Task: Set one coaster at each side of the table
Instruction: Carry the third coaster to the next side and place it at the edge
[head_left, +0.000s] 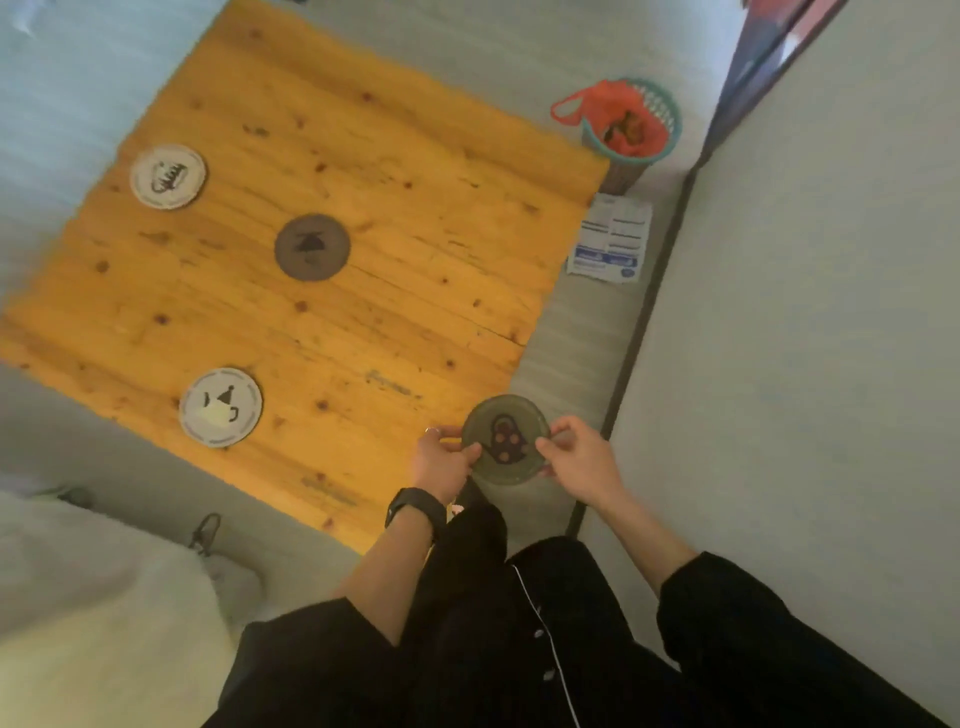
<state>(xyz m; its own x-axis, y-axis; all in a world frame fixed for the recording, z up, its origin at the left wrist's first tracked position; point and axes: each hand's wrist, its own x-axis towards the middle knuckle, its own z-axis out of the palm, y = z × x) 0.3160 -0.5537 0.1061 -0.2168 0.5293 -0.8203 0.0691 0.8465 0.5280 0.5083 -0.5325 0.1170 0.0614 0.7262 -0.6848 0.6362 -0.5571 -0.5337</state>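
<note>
I pinch the green coaster (505, 439) between both hands (440, 457), left and right (581, 460), just off the tabletop (363, 322) corner; next it needs laying on the nearest unfilled side.

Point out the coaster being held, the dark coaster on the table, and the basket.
held coaster (505, 439): head view, on its kettle picture.
dark coaster (312, 247): head view, on its centre.
basket (670, 106): head view, on its teal rim.
</note>
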